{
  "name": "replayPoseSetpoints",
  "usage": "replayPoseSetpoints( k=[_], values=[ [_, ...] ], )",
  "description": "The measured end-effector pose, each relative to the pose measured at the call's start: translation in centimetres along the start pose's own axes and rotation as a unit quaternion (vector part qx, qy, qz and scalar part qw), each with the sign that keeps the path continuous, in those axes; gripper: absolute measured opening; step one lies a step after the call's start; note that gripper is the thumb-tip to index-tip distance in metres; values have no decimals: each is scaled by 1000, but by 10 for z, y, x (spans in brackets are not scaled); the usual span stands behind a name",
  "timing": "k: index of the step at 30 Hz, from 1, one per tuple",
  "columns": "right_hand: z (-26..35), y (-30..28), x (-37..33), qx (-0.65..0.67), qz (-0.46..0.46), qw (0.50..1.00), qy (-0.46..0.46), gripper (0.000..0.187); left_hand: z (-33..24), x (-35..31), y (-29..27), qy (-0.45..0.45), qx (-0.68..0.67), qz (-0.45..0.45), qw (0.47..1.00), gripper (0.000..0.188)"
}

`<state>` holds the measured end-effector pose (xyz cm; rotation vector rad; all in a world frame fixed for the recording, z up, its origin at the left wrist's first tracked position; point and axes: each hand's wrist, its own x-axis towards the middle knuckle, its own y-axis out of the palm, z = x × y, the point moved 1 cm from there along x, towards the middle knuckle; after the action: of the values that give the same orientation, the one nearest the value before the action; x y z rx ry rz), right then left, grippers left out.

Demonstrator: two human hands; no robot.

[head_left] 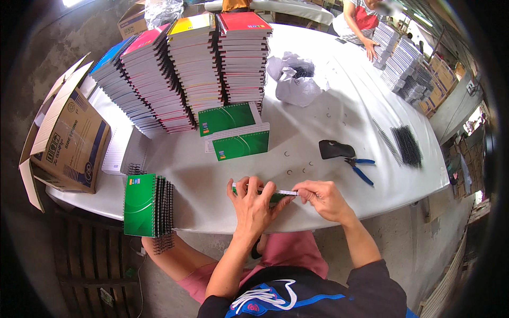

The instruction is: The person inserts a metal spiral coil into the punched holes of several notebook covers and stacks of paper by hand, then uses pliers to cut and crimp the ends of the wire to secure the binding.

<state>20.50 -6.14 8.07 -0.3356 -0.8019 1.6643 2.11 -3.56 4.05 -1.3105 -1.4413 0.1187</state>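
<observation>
My left hand [249, 202] is closed around a thin green-covered notebook [279, 197], held edge-on just over the near side of the table. At the right end of its edge, my right hand [324, 200] pinches with thumb and fingers; what lies between them is too small to make out. Beyond my hands stand green notebooks [241, 143], one upright in front of another that leans back. To the left, a stack of green spiral-bound notebooks [140, 205] sits at the table edge, its black coils facing right. Blue-handled pliers [362, 172] lie right of my hands.
Tall stacks of notebooks [196, 63] with coloured covers line the far left, beside an open carton [74, 140]. Black binding coils [407, 146], a black pouch-like object [335, 149], small wire scraps [289, 171] and a crumpled white bag [298, 87] lie about. Another person [358, 24] works at far right.
</observation>
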Motion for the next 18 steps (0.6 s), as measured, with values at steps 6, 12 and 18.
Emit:
replayPoseSetpoints(
  k=[6, 12, 18],
  values=[
    [-23, -46, 25, -184, 72, 980, 26, 33, 13, 3, -6, 3, -50, 25, 998, 45],
    [-123, -77, 8, -353, -44, 933, 49, 51, 25, 3, -31, 4, -96, 58, 994, 44],
    [-100, -78, 31, -101, -97, 988, 67, 47, 32, -12, -18, 14, -62, 38, 997, 48]
  ],
)
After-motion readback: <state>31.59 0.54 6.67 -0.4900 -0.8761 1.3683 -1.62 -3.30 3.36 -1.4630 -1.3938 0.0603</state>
